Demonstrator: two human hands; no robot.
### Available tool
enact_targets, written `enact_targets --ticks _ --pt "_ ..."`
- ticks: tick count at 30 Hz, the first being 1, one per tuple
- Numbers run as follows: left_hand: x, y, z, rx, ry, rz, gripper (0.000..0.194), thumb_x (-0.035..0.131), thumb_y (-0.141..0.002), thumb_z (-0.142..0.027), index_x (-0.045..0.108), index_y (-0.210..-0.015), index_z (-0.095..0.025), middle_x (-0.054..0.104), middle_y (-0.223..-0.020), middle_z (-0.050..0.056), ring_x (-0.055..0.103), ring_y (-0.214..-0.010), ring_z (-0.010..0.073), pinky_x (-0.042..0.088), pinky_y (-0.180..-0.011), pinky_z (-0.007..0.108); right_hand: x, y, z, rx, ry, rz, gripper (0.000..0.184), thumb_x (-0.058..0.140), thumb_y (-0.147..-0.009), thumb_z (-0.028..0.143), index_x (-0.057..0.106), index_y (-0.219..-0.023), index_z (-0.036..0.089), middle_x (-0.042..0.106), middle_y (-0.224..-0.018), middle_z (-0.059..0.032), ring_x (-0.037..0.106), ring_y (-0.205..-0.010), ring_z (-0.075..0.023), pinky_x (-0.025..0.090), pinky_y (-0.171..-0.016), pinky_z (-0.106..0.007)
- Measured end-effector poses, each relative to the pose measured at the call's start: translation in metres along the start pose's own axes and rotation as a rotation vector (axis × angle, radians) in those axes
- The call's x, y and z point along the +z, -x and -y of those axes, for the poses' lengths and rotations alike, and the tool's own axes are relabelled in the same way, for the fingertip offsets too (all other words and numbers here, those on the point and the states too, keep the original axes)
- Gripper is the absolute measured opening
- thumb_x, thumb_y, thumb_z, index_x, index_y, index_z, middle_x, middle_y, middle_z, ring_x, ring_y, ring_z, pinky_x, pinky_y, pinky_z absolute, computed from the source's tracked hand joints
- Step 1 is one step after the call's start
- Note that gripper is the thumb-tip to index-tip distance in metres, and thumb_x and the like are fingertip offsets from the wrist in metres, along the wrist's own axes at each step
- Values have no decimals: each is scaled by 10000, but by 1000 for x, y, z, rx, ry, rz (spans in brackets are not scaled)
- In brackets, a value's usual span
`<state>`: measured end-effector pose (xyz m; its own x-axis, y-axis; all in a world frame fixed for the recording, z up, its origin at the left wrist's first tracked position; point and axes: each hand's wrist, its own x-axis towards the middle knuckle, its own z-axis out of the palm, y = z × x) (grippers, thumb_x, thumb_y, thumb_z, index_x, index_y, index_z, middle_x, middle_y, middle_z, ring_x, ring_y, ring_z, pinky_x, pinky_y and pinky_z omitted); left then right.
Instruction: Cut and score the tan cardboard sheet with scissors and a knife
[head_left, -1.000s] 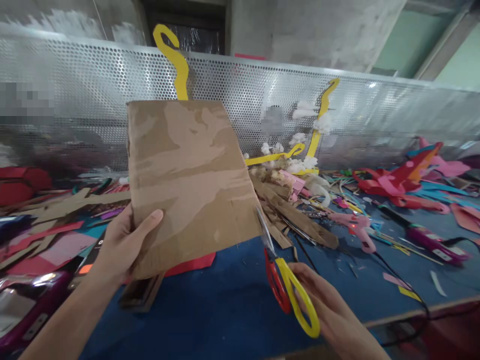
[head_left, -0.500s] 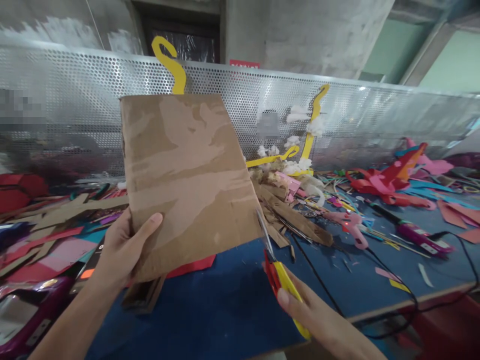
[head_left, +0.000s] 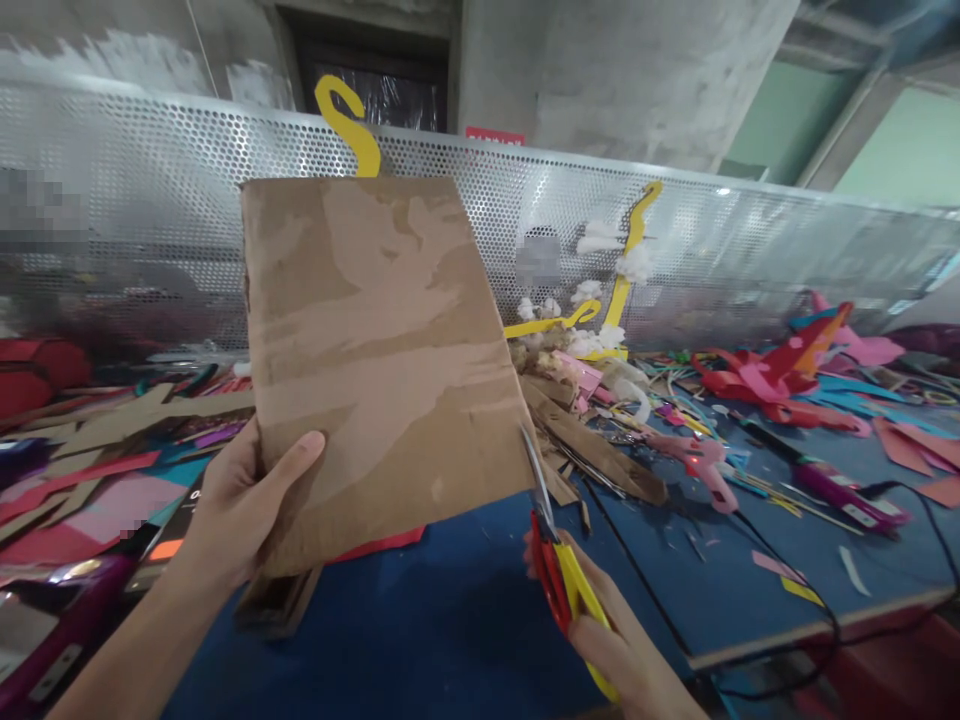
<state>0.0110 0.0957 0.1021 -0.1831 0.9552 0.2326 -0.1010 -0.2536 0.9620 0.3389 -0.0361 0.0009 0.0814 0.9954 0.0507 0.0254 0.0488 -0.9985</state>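
Cardboard sheet (head_left: pixel 382 360), one brown piece with torn pale patches, is held upright above the blue table (head_left: pixel 450 620), tilted slightly back. At its lower left corner the left hand (head_left: pixel 247 505) pinches it, thumb pressed flat across the front face and the other fingers hidden behind (so their spread cannot be told). Left of that hand lie flat cardboard offcuts (head_left: pixel 127 425) and pink paper (head_left: pixel 90 505), too jumbled to count. At the sheet's lower right corner one pair of scissors (head_left: pixel 559 560), red and yellow handled, meets the edge with its blades nearly closed and pointing up. The right hand (head_left: pixel 622 650) grips those handles, fingers wrapped tight through the loops. Farther right on the table rest one pink glue gun (head_left: pixel 705 470) and a heap of red and pink paper cutouts (head_left: pixel 787 370). Two yellow curved shapes (head_left: pixel 352 130) lean on the perforated metal panel (head_left: pixel 750 260) behind.
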Motion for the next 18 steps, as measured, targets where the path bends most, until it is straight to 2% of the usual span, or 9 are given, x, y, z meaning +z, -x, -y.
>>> enact_targets --ticks 5,8,14,16,18 --pt "0 -1 0 -16 2 -11 606 905 -704 -446 704 -1243 -253 785 -1244 62 787 -983 244 638 -688 207 -6 -12 -20 -24 52 81 778 638 -739 309 512 -1503 234 645 -1390 -117 600 -1266 -344 412 -1155 -500" --pt "0 -2 0 -24 3 -27 571 916 -688 -445 721 -1183 -240 791 -1226 66 788 -977 241 634 -690 203 -5 -15 -24 -59 51 34 760 625 -727 314 527 -1477 237 658 -1354 -106 614 -1229 -338 435 -1132 -486" --pt "-1 -2 -2 -41 0 -28 585 918 -685 -441 719 -1201 -250 797 -1212 60 793 -946 230 618 -636 184 1 -26 -17 -64 99 -9 705 710 -623 297 643 -1323 248 732 -1149 -85 664 -1031 -337 540 -948 -452" --pt "-1 -2 -1 -47 14 -14 591 917 -688 -438 717 -1212 -250 797 -1211 63 794 -941 233 626 -650 197 4 -25 -14 -69 103 -16 680 704 -627 298 653 -1304 251 740 -1136 -81 671 -1012 -330 540 -947 -449" --pt "-1 -3 1 -49 38 1 602 913 -696 -437 710 -1233 -254 805 -1186 65 798 -926 239 638 -679 219 8 -20 -10 -70 96 -24 656 688 -675 327 643 -1322 232 736 -1178 -95 669 -1085 -337 522 -999 -451"
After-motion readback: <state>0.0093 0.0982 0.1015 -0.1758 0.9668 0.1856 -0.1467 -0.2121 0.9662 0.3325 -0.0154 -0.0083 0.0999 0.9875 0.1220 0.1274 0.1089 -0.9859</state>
